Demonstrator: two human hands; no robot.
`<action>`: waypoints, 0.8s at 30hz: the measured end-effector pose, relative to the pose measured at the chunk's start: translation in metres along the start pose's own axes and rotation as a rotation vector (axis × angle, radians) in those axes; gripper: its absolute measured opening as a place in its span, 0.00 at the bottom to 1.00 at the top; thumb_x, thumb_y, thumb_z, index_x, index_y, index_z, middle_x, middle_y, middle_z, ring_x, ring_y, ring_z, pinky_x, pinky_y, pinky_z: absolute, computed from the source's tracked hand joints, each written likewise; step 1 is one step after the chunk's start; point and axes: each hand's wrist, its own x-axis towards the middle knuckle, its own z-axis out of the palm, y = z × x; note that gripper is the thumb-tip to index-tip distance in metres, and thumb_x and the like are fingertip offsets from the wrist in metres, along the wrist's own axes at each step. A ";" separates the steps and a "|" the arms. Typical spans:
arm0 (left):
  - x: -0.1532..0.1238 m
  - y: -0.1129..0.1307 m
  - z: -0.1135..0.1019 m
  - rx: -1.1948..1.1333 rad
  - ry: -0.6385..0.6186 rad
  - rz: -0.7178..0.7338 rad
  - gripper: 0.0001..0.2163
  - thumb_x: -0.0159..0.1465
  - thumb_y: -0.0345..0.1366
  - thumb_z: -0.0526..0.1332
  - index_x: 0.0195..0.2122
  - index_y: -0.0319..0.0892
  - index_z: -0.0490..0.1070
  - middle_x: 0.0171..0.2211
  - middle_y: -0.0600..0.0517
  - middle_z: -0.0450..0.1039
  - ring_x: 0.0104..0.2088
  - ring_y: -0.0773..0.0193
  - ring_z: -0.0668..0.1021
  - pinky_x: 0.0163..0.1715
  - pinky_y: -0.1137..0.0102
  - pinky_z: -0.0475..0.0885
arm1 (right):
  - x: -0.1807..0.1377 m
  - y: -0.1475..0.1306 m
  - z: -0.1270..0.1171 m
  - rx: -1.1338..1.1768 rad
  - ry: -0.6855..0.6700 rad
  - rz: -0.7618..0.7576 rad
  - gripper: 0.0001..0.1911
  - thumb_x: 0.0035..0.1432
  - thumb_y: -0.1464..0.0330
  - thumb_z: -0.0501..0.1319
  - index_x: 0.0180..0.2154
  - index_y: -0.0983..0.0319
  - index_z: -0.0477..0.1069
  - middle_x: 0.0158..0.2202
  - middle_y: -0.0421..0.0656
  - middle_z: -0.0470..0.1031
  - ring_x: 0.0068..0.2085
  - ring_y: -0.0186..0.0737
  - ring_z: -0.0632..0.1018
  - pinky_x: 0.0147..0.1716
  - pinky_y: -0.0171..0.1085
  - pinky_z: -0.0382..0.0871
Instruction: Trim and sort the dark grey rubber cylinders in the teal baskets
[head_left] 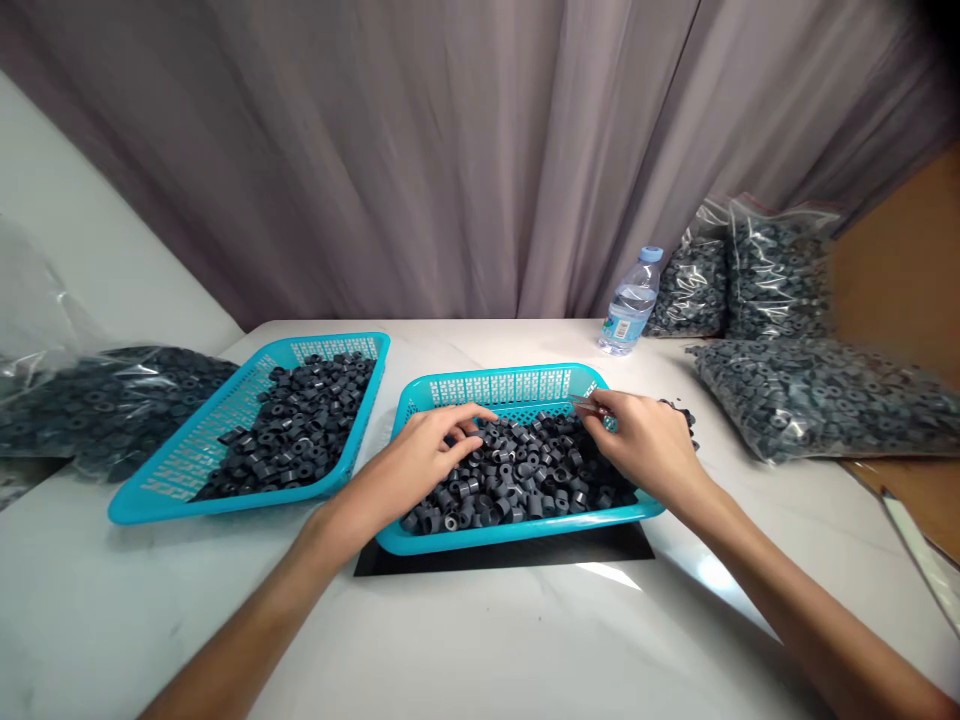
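short hollow plastic tubes (pixel 517 470) lie heaped inside the latticed blue basket (pixel 510 533); the left hand (pixel 441 440) curls over them, whether pinching one i cannot tell; the right hand (pixel 643 435) grasps a slim metal tool (pixel 582 401) near the basket's right edge; smooth marbled counter (pixel 487 640) stretches along the front rim.

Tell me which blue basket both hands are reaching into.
The middle basket, over the black sheet: left hand and right hand reach in past its rim. The other basket, further left, has no hand in it.
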 end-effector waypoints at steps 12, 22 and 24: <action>0.006 0.000 -0.004 0.194 -0.025 0.073 0.09 0.68 0.42 0.59 0.39 0.48 0.79 0.38 0.52 0.77 0.35 0.61 0.76 0.35 0.68 0.69 | 0.002 0.000 0.003 0.028 0.017 -0.029 0.13 0.65 0.61 0.55 0.34 0.57 0.75 0.33 0.45 0.82 0.31 0.43 0.78 0.26 0.37 0.44; 0.000 0.005 -0.009 0.148 0.026 0.014 0.10 0.68 0.44 0.59 0.37 0.48 0.79 0.38 0.53 0.77 0.35 0.61 0.76 0.36 0.68 0.68 | 0.002 0.000 0.003 0.037 0.008 -0.033 0.13 0.65 0.61 0.54 0.35 0.57 0.74 0.34 0.44 0.82 0.30 0.42 0.77 0.26 0.36 0.43; -0.002 0.003 -0.012 0.154 0.039 0.020 0.11 0.67 0.46 0.60 0.37 0.49 0.79 0.39 0.53 0.78 0.37 0.61 0.76 0.37 0.68 0.68 | 0.002 0.000 0.003 0.030 0.007 -0.033 0.13 0.65 0.61 0.54 0.34 0.58 0.74 0.34 0.44 0.82 0.30 0.42 0.77 0.26 0.36 0.43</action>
